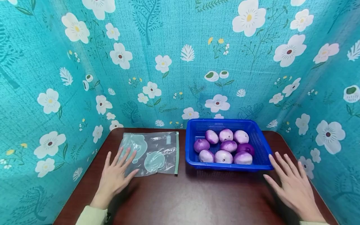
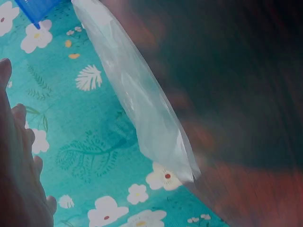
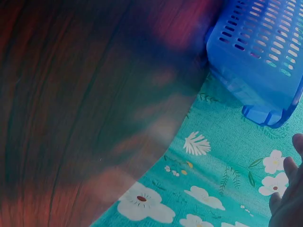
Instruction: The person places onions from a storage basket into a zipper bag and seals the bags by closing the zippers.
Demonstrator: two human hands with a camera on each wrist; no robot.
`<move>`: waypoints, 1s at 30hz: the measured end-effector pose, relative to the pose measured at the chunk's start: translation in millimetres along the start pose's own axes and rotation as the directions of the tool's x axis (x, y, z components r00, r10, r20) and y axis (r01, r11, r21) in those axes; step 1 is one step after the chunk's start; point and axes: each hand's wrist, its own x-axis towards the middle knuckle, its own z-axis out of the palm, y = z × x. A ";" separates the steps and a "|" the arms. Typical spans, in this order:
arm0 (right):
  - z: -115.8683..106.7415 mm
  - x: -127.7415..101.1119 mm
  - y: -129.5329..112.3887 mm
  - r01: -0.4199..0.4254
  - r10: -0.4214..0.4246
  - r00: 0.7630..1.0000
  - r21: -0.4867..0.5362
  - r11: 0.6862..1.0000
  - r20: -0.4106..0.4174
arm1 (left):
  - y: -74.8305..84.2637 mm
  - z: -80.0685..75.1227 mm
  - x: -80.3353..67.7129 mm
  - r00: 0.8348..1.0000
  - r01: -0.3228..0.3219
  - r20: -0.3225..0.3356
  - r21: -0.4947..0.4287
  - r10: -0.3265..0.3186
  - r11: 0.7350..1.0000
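Observation:
My left hand (image 1: 116,175), fingers spread and straight, is over the near left part of a clear zip bag (image 1: 168,162) with pale green printed shapes. The bag lies flat on the table and shows edge-on in the left wrist view (image 2: 142,99). My right hand (image 1: 293,184), also spread and holding nothing, is beside the near right corner of a blue plastic basket (image 1: 194,164). Whether its fingertips touch the rim I cannot tell. Several purple onions (image 1: 228,146) sit inside the basket. In the right wrist view the basket's slotted side (image 3: 255,56) shows.
A dark reddish-brown table (image 1: 180,197) holds the bag on the left and the basket on the right. Teal flowered cloth (image 1: 180,78) hangs at the back and along both sides, close to the table edges.

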 end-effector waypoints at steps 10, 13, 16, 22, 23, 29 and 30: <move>10.5 32.9 -2.6 -0.136 0.121 0.990 0.266 0.954 0.072 | 45.8 16.4 42.3 0.988 0.127 0.129 -0.406 -0.081 0.905; 14.0 48.5 -0.6 -0.216 0.188 0.976 0.348 0.912 0.113 | 73.8 25.7 67.7 0.986 0.138 0.155 -0.591 -0.056 0.795; 18.1 63.5 0.9 -0.258 0.218 0.965 0.385 0.886 0.145 | 105.4 36.0 92.1 0.984 0.141 0.177 -0.698 -0.022 0.702; 27.1 89.0 0.4 -0.291 0.239 0.954 0.372 0.881 0.180 | 151.3 50.5 120.6 0.977 0.148 0.213 -0.747 0.023 0.648; 28.6 91.8 0.6 -0.295 0.246 0.953 0.369 0.881 0.175 | 155.7 51.4 122.4 0.975 0.153 0.220 -0.746 0.024 0.649; 31.9 100.5 2.2 -0.324 0.293 0.946 0.375 0.869 0.138 | 167.2 54.0 127.4 0.976 0.162 0.218 -0.753 0.009 0.638; 32.2 101.0 2.6 -0.325 0.296 0.946 0.371 0.870 0.134 | 167.7 54.2 127.5 0.976 0.164 0.218 -0.754 0.007 0.636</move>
